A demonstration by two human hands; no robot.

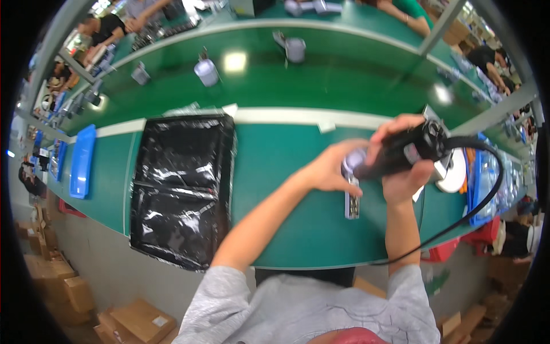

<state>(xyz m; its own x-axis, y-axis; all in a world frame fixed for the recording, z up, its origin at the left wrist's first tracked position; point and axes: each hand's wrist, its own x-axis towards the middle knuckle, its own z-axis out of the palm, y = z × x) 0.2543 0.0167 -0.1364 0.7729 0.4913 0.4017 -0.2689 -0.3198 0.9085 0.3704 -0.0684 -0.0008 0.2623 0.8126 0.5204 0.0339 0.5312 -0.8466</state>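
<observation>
My right hand (403, 182) is wrapped round a thick black cylindrical power tool (395, 153), which lies slanted with a black cord (494, 189) looping from its rear end to the right and down. My left hand (331, 167) grips a pale lilac-grey plastic part (354, 160) with a round head and a narrow handle pointing toward me; small metallic pieces show along the handle. The front of the tool meets the round head, but whether they touch is hidden by blur and fingers. Both hands are above the green table (275, 189).
A black film-covered tray (182, 152) lies to the left, a blue tray (83, 161) beyond it. Behind runs a green conveyor (344, 74) carrying several pale parts (206, 72). At right are a white disc (454, 172) and a blue bin (474, 192). Co-workers sit across.
</observation>
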